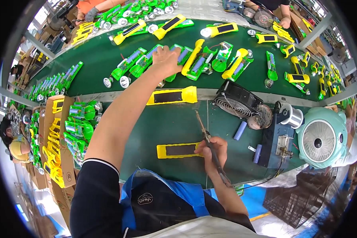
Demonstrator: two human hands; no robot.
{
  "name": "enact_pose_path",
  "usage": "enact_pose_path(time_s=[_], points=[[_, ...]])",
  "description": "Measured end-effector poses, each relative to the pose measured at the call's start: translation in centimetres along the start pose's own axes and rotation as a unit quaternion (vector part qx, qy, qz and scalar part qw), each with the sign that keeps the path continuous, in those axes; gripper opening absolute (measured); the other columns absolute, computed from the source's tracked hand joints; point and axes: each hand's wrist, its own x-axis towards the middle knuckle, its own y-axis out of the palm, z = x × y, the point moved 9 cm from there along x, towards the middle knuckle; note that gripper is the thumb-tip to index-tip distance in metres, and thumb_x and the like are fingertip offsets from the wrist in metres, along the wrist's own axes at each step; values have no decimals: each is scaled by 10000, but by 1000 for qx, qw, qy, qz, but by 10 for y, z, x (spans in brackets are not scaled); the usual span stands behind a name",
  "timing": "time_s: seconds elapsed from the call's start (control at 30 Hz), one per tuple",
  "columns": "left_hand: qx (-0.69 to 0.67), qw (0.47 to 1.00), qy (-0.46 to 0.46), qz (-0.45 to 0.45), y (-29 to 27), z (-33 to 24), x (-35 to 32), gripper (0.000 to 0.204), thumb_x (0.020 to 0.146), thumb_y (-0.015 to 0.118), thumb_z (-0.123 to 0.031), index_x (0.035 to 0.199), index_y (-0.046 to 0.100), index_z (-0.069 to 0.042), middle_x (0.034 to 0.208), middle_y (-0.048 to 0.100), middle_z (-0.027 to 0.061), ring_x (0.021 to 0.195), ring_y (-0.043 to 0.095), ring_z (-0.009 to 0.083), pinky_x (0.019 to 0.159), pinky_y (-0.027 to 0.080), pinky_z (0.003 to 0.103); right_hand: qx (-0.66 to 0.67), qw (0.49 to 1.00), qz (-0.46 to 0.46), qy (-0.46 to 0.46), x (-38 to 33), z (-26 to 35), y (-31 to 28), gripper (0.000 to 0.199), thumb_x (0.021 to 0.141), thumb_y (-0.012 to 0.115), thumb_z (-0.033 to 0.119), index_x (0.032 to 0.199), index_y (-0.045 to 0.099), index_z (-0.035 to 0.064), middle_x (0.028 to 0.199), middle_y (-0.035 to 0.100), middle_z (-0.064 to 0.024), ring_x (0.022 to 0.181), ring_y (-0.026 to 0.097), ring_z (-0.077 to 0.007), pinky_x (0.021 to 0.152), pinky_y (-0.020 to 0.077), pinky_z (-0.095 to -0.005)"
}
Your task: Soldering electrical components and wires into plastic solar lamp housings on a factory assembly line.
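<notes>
My left hand [166,61] reaches far over the green belt, its fingers bent down over a green flashlight housing [183,55] with a blue battery cell; the hand partly hides it. My right hand [215,152] grips a soldering iron [211,148], its tip pointing up and away from me. Under that hand's fingers lies a yellow flashlight cover [178,150] with a dark panel, flat on the green bench. Another yellow cover [170,96] rests at the bench's far edge, beyond the iron's tip. More green housings [127,63] with batteries and lamp heads lie beside my left hand.
On the right stand a black fan [236,101], a solder wire spool [292,116] on a dark device and a mint-green fan [319,139]. Loose blue cells [240,131] lie near them. A carton [61,139] of yellow parts is at left. Other people work across the belt.
</notes>
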Motion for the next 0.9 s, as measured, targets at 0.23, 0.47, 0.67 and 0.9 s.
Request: enact_pose_path(time_s=[0.23,0.47,0.67,0.9], points=[[-111,994,-10,1,8,7,-19,739,632,772,-481,1281,530,-223,1236,520,232,1209,451,419,921,365,638,5,999,-18,-49,-1,-1,-13,324,902,629,181,1144,448,63,870,602,-127,684,618,-198,603,566,-354],[-174,982,-30,-61,3,18,-32,708,614,787,-346,1252,522,-192,1104,542,226,1051,517,417,856,447,514,-54,998,-6,-44,-2,20,5,372,933,602,282,1159,405,62,844,567,-115,677,594,-201,642,538,-322],[-173,985,6,-26,-72,56,-79,653,645,760,-438,1188,533,-155,1055,613,179,1047,569,377,854,486,468,-78,994,-5,-75,2,17,-4,336,953,560,273,1164,410,58,830,577,-113,670,591,-176,642,508,-297],[-167,973,-138,-84,-144,213,-256,482,739,709,-336,1127,511,-130,913,621,92,796,612,205,680,482,367,-54,998,20,-22,-3,15,-2,272,986,475,236,1190,421,65,878,588,-84,769,548,-167,788,447,-318]])
